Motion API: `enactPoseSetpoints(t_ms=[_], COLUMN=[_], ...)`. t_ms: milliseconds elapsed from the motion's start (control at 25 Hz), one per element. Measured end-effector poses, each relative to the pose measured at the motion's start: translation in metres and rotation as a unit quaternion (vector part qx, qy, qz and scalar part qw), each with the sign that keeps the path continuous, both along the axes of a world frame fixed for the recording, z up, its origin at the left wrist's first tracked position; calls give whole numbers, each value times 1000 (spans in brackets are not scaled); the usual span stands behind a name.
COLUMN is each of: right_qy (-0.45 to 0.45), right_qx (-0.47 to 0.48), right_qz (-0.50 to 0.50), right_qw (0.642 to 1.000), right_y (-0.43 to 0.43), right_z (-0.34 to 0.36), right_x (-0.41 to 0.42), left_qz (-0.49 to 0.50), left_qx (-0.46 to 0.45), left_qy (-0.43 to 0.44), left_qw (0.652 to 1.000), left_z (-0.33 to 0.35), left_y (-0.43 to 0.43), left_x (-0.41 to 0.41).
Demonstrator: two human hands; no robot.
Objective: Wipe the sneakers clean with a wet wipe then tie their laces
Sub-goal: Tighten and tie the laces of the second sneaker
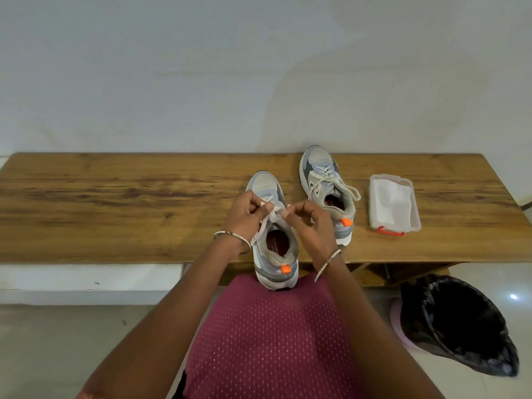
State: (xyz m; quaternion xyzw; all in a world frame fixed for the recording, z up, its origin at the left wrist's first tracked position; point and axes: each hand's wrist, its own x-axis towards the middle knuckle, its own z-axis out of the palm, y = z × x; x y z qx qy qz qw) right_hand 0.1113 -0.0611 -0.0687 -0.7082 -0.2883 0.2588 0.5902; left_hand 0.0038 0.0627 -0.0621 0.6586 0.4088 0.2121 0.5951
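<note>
A grey-and-white sneaker (275, 254) with an orange heel tab stands at the front edge of the wooden table (115, 203), its heel over the edge. My left hand (247, 214) and my right hand (308, 220) hover over its tongue, and each pinches a part of the white lace (275, 216) between fingers and thumb. A second matching sneaker (325, 191) stands farther back to the right, its lace tied in a bow with loops hanging to the right.
A clear plastic box (394, 205) with a red latch holds white wipes, right of the sneakers. On the floor at the lower right stands a bin (457, 323) lined with a black bag. A white wall rises behind the table.
</note>
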Motion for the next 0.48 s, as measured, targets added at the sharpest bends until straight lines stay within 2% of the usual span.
enactPoseSetpoints(t_ms=[120, 200, 360, 480], right_qy=[-112, -155, -145, -75], right_qx=[-49, -56, -44, -43], right_qz=[12, 8, -9, -51], right_qw=[992, 986, 988, 995], right_y=[2, 7, 14, 16], right_z=[-1, -3, -6, -16], right_x=[-15, -17, -10, -6], left_qz=[25, 27, 56, 83], left_qx=[-68, -97, -150, -278], left_qy=[-18, -38, -63, -153], left_qw=[997, 994, 985, 945], left_z=[6, 10, 8, -6], left_y=[-6, -7, -3, 0], left_x=[2, 3, 0, -3])
